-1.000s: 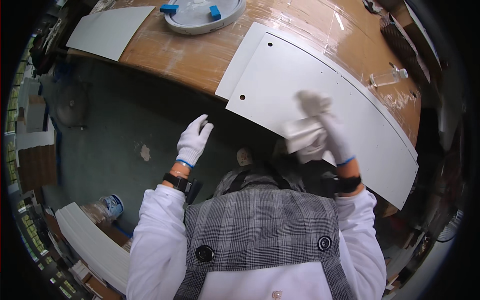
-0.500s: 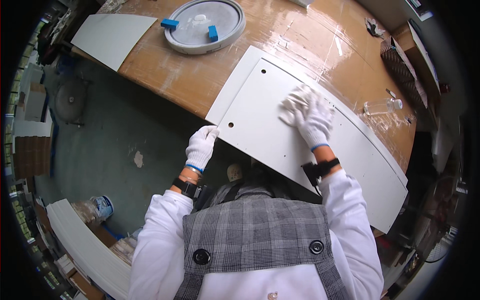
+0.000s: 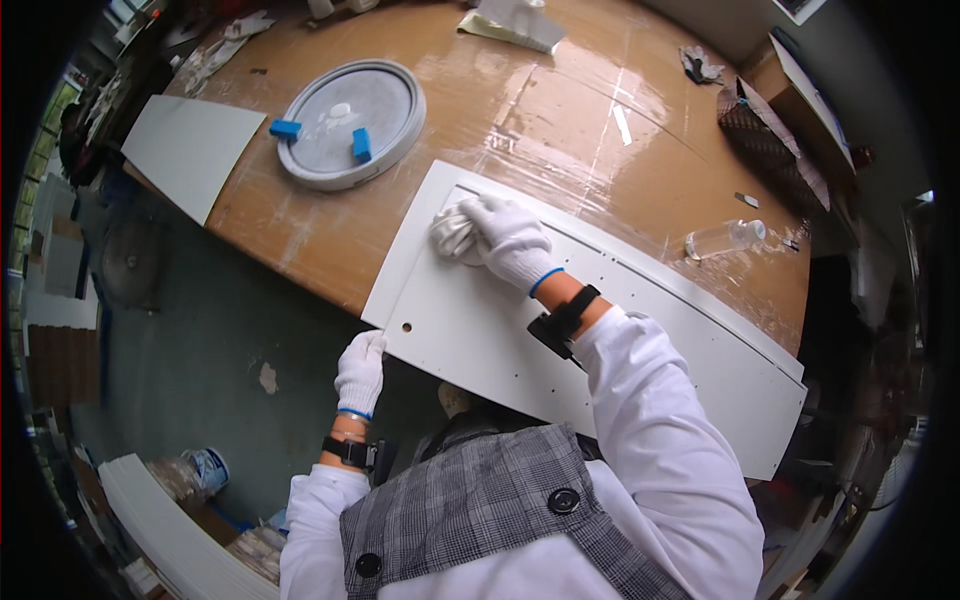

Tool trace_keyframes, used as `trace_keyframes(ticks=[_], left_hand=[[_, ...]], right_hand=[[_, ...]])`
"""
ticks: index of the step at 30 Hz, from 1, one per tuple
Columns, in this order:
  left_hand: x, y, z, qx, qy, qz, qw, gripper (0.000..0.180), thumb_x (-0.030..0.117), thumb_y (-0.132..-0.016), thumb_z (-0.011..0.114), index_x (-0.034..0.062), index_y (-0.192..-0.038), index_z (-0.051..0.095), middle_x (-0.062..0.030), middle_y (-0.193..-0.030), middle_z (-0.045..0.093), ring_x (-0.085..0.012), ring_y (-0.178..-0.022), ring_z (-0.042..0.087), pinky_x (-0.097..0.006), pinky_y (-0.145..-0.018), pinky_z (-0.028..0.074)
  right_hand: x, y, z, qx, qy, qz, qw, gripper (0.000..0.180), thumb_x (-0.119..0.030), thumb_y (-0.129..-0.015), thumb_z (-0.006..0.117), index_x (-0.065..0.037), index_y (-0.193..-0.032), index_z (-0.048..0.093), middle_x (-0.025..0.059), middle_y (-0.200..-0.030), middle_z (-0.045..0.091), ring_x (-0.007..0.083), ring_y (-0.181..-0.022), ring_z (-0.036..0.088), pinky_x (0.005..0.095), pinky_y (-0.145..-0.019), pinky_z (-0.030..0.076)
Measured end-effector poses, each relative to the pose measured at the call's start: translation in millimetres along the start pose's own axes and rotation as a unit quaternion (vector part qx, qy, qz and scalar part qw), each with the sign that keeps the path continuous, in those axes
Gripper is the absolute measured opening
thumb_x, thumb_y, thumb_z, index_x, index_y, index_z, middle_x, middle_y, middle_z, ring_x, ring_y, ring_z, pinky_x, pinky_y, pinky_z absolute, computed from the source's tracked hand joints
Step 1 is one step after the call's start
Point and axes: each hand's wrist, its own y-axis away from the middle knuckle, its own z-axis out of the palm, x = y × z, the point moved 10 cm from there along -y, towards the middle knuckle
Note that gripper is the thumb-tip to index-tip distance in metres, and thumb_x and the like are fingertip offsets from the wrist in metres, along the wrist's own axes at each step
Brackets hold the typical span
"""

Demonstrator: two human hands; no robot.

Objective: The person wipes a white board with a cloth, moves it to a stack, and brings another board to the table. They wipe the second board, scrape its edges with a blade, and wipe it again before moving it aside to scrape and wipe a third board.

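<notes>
A long white panel (image 3: 540, 345) with small holes and a raised, curved far edge lies on the brown-covered table, its near edge jutting over the side. My right hand (image 3: 515, 243), in a white knit glove, presses a crumpled white cloth (image 3: 455, 240) onto the panel near its left end. The fingers are closed on the cloth, which covers the surface beneath it. At the near left corner, my left hand (image 3: 360, 374), gloved too, pinches the panel's edge. A round hole shows in the panel just beside that corner.
A round grey lid (image 3: 350, 120) on the table carries two blue blocks (image 3: 361, 145). Left of it lies another white panel (image 3: 195, 150). A clear bottle (image 3: 725, 240) rests on its side beyond the panel. A bucket (image 3: 207, 470) stands on the floor at lower left.
My right hand has swept the cloth leftward across the panel, from its middle to near the left end. My left hand stays at the corner. The whole view has shifted.
</notes>
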Motion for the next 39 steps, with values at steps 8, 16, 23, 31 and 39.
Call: trace_keyframes(ticks=[8, 16, 23, 31, 39], left_hand=[[5.8, 9.9, -5.9, -0.002, 0.044, -0.027, 0.999, 0.024, 0.017, -0.096, 0.058, -0.0026, -0.108, 0.064, -0.0066, -0.09, 0.068, -0.012, -0.079, 0.062, -0.028, -0.076, 0.051], [7.5, 20.3, -7.3, 0.01, 0.049, -0.095, 0.994, 0.025, 0.018, -0.096, 0.058, -0.0027, -0.11, 0.062, -0.0059, -0.091, 0.067, -0.0111, -0.079, 0.061, -0.027, -0.074, 0.051], [30.5, 14.1, -4.7, -0.008, 0.0, -0.08, 0.997, 0.027, 0.019, -0.096, 0.058, -0.0038, -0.111, 0.062, -0.0067, -0.091, 0.067, -0.0125, -0.081, 0.062, -0.028, -0.076, 0.051], [28.4, 11.7, -5.0, -0.048, 0.003, -0.103, 0.994, 0.028, 0.019, -0.095, 0.059, -0.0044, -0.11, 0.061, -0.0067, -0.091, 0.067, -0.0129, -0.081, 0.063, -0.028, -0.076, 0.051], [37.4, -5.2, -2.2, -0.203, -0.04, -0.126, 0.97, 0.028, 0.021, -0.094, 0.06, -0.0041, -0.105, 0.062, -0.0071, -0.089, 0.068, -0.0132, -0.082, 0.065, -0.027, -0.079, 0.051]], right_hand=[[211.8, 11.5, -93.1, 0.027, -0.075, 0.376, 0.923, 0.045, -0.046, -0.088, 0.057, -0.012, -0.115, 0.068, 0.0165, -0.11, 0.068, 0.0318, -0.104, 0.064, 0.0379, -0.093, 0.048], [354.9, 28.7, -80.6, 0.047, 0.18, 0.567, 0.802, 0.036, -0.032, -0.09, 0.052, -0.01, -0.113, 0.069, 0.018, -0.115, 0.066, 0.0348, -0.105, 0.065, 0.0431, -0.086, 0.053], [384.0, 20.8, -78.9, 0.05, 0.141, 0.521, 0.841, 0.032, -0.026, -0.086, 0.054, -0.008, -0.104, 0.072, 0.0211, -0.106, 0.068, 0.0378, -0.1, 0.066, 0.0455, -0.082, 0.053], [379.2, 17.1, -48.7, -0.054, 0.08, 0.446, 0.89, 0.042, -0.031, -0.078, 0.06, -0.017, -0.118, 0.065, 0.0149, -0.111, 0.068, 0.0331, -0.108, 0.062, 0.041, -0.091, 0.048], [258.9, 51.1, -105.9, 0.058, -0.199, 0.384, 0.9, 0.032, -0.032, -0.088, 0.06, -0.003, -0.099, 0.066, 0.0007, -0.071, 0.056, 0.0084, -0.064, 0.05, 0.0234, -0.062, 0.04]])
